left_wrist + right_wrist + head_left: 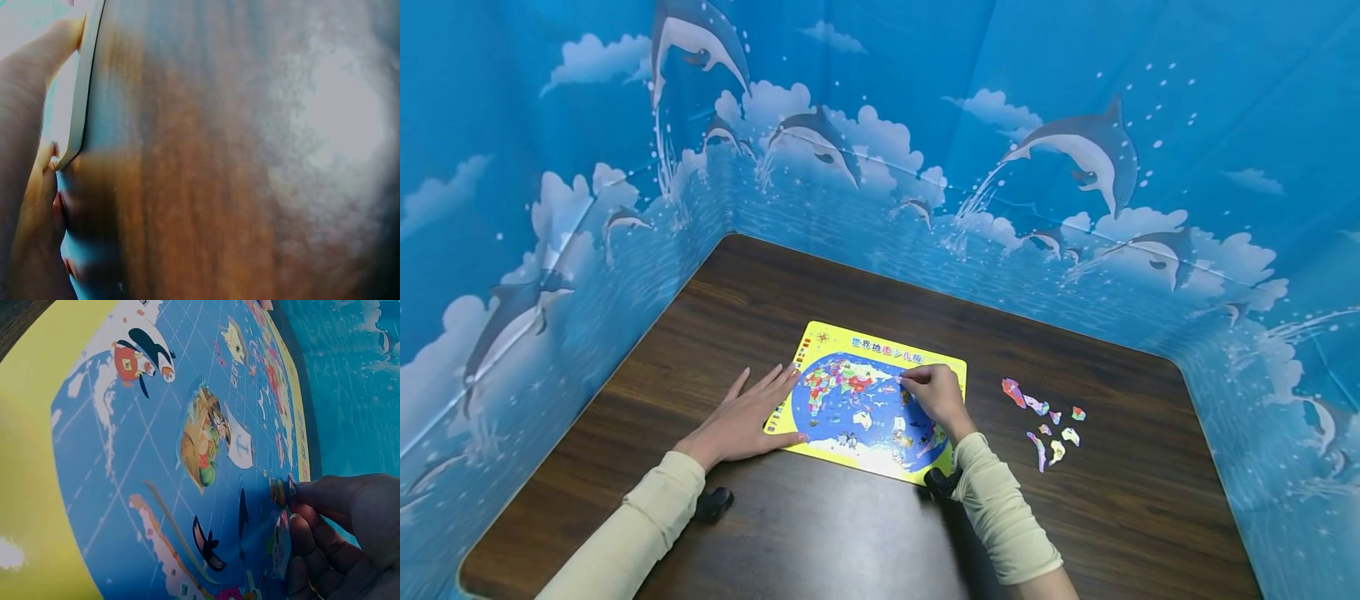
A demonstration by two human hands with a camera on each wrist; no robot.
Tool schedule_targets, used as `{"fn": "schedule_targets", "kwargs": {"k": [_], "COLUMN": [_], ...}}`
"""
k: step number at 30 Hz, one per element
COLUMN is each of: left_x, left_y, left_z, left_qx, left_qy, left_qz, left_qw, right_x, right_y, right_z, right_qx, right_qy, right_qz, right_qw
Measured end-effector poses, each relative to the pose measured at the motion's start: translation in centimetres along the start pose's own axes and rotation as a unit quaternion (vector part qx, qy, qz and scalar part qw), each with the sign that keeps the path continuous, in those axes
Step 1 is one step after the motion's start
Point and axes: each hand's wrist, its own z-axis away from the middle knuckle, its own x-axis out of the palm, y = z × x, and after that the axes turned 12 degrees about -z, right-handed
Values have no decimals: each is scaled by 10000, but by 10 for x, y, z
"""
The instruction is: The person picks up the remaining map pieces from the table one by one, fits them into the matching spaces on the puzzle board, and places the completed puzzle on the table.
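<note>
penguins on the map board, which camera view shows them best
The right wrist view: the penguins appear large and clear. The head view shows them tiny, low on the world map board; the left wrist view misses them.

I'm wearing cream sleeves (1015,533); my map board (842,331) is showing yellow around blue; toward the right edge of the brown, wood-grained surface (850,542), pieces (1012,392) are mixing red, purple, cream.

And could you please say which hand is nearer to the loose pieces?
The right hand: it is over the map board, left of the loose pieces; the left hand is farther, at the board's left edge.
</note>
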Motion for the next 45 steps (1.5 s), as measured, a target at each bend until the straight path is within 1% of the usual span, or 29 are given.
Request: {"fn": "schedule_targets", "kwargs": {"k": [4,13,20,22,31,34,37,41,45], "left_x": [0,1,0,0,2,4,4,2,2], "left_y": [0,0,-1,-1,0,2,2,-1,-3], "left_z": [0,-1,0,1,0,-2,-3,-4,-6], "left_qx": [0,-39,17,28,24,69,95,79,53], "left_qy": [-8,-50,14,21,24,-4,-28,-54,-120], "left_qz": [9,30,73,64,55,65,105,81,54], "left_qw": [10000,10000,10000,10000,10000,10000,9999,9999,9999], "right_x": [2,5,6,6,6,-1,-14,-39,-68], "right_y": [1,2,6,6,5,7,10,20,36], "right_z": [0,0,-1,-1,3,7,12,18,23], "right_qx": [-83,-309,-662,-719,-787,-728,-606,-460,-355], "right_qy": [51,69,104,125,239,387,626,944,1238], "right_qz": [14,268,848,945,1023,914,783,762,822], "right_qw": [10000,9991,9941,9928,9914,9924,9931,9915,9883]}}
